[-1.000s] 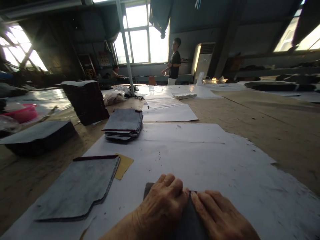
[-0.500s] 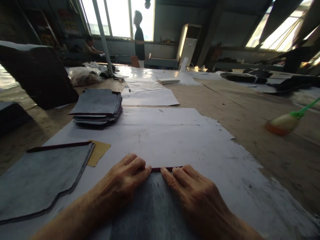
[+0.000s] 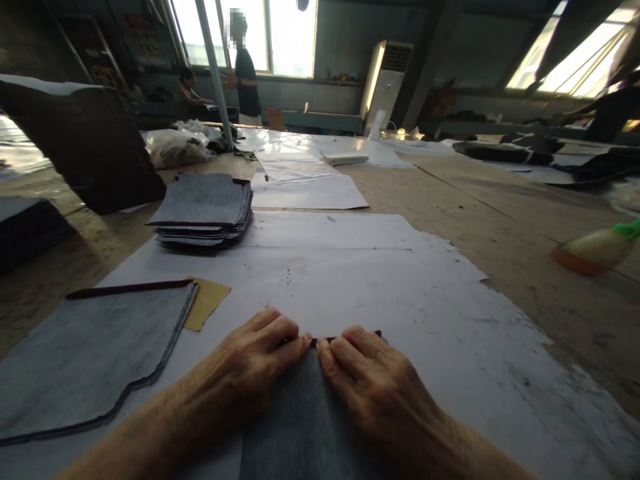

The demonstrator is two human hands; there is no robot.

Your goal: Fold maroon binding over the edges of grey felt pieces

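A grey sheet (image 3: 295, 420) with a dark red folded edge lies on white paper (image 3: 350, 280) in front of me. My left hand (image 3: 255, 360) has its fingers curled together, thumb and fingertips on the left part of that edge. Close beside it, my right hand (image 3: 380, 380) presses its bent, closed fingers on the edge further right. Both palms cover much of the sheet's sides. At the left lie several more grey sheets (image 3: 105, 353) with a dark red edge, over a tan scrap (image 3: 207, 303). Behind them stands a stack of grey pieces (image 3: 200, 207).
A bottle with orange contents and a green top (image 3: 595, 252) lies at the right. A large dark block (image 3: 95, 147) leans at the left, near plastic bags (image 3: 175, 148). Two people are at the back near the window; a dark figure is at the far right.
My right hand has moved slightly left along the dark red edge, closer to my left hand. The view has shifted a little, and the standing person at the back is further left.
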